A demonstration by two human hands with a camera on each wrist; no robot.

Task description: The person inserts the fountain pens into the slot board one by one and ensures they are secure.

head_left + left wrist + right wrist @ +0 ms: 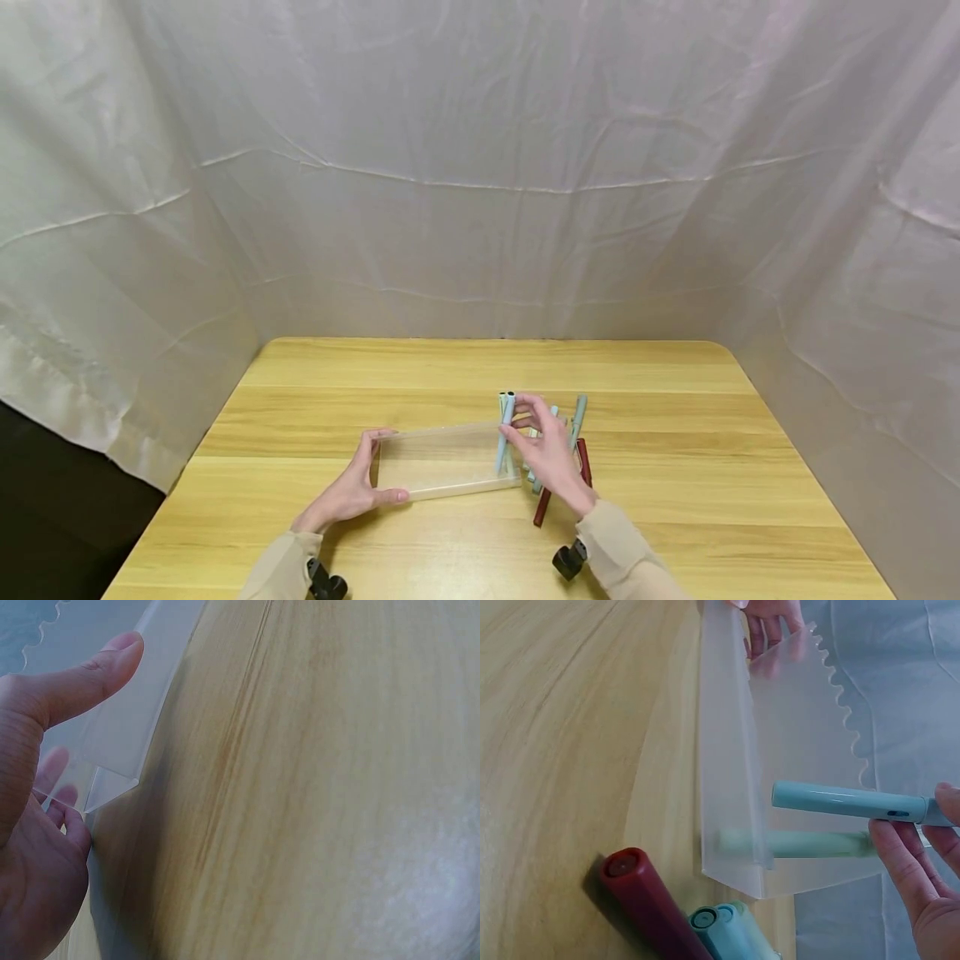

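A clear plastic pen rack (442, 460) with a scalloped edge leans back on the table. My left hand (351, 493) grips its left end, thumb on the front lip and fingers at the back edge. My right hand (551, 454) pinches a light blue pen (847, 801) over the rack's right end. In the right wrist view the pen's lower end is just above the front lip. Beside it a pale green pen (817, 844) rests in the rack, its lower end behind the frosted-looking lip.
To the right of the rack lie a dark red pen (542, 508), a grey-green pen (579, 412) and several light blue pens (724, 922), partly hidden by the right hand. The wooden table (712, 467) ends at pale hanging cloth (487, 250) at the back and sides.
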